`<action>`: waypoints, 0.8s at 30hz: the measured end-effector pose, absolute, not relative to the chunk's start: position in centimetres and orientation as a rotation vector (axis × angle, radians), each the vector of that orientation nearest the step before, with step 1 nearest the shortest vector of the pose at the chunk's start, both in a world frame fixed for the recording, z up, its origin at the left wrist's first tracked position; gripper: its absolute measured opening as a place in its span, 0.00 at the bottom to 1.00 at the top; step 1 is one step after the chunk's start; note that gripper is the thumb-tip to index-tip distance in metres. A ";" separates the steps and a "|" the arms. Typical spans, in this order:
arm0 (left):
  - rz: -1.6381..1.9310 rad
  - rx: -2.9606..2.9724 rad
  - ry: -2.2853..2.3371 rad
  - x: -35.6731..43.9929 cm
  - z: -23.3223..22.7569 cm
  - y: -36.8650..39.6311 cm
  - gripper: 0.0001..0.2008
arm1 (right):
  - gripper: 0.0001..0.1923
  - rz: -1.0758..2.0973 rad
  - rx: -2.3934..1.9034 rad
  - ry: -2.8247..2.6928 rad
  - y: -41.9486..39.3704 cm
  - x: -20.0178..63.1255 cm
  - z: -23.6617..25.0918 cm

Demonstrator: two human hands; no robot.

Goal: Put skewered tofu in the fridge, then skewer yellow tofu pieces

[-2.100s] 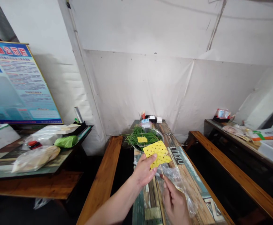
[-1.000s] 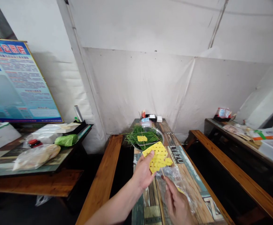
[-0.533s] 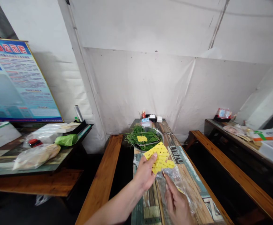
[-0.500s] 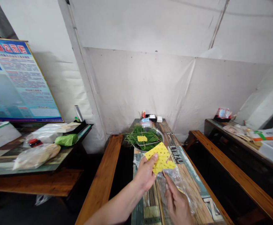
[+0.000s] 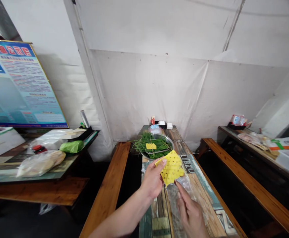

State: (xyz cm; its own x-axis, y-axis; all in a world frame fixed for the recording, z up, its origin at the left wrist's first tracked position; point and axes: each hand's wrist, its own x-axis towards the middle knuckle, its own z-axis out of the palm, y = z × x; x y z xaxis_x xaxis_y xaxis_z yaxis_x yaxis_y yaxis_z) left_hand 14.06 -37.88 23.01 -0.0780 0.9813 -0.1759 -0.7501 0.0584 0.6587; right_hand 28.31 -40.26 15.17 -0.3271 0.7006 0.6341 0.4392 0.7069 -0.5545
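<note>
A: Left hand [image 5: 152,181] pinched on the near-left edge of a yellow dotted sheet [image 5: 172,167], thumb on top, fingers hidden beneath.

B: Right hand [image 5: 191,215] at five o'clock from the sheet, fingertips up against its lower edge. Probably gripping a thin skewer there, though too blurred to be sure; closed or loose, cannot tell.

A: Sheet held up above the table [image 5: 201,185], just past both hands, at twelve o'clock from the right wrist. Corner drooping at the right.

B: Judged thin, soft and floppy, likely easy to tear at the dots or where pierced. Light, too. Best taken at an edge with a flat pinch, near a corner, not crumpled in the middle.

A: Under the right hand, a clear plastic bag [image 5: 184,198] lying on the table, wrinkled and slippery-looking.

B: Farther at twelve o'clock, a metal bowl [image 5: 169,141] heaped with green chives [image 5: 144,145], a smaller yellow piece [image 5: 150,146] resting on top.

A: Beyond that, small boxes and condiments [image 5: 160,125] at the table's far end against the white tarp wall [image 5: 159,82].

B: Wooden bench [image 5: 109,188] at nine o'clock, another bench [image 5: 248,188] at three. Side table [image 5: 67,163] at ten o'clock with bagged flatbread [image 5: 40,162], and a blue poster [image 5: 18,86] leaning behind.
</note>
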 end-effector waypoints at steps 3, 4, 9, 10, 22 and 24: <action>1.506 0.410 0.721 14.1 23.1 -37.8 0.16 | 0.20 0.369 -0.863 -1.990 -40.3 28.4 15.5; 1.512 0.409 0.722 14.1 23.1 -37.8 0.16 | 0.20 0.376 -0.862 -1.988 -40.3 28.4 15.5; 1.565 0.368 0.742 14.3 23.1 -37.7 0.14 | 0.20 0.418 -0.853 -1.980 -40.2 28.2 15.1; 1.569 0.363 0.743 14.3 23.0 -37.7 0.14 | 0.20 0.432 -0.857 -1.979 -40.2 28.3 14.9; 1.546 0.362 0.737 14.8 22.5 -37.7 0.15 | 0.21 0.453 -0.848 -2.041 -40.1 28.7 14.4; 1.544 0.357 0.740 14.8 22.4 -37.7 0.15 | 0.21 0.455 -0.843 -2.042 -40.1 28.6 14.4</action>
State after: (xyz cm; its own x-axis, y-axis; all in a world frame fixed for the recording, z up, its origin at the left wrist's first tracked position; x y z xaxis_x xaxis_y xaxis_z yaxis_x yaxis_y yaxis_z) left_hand 14.82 -37.71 22.43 -0.1283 0.9704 -0.2044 -0.7672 0.0335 0.6405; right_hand 28.65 -40.14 14.37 -0.4047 0.7086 0.5780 0.3958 0.7055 -0.5878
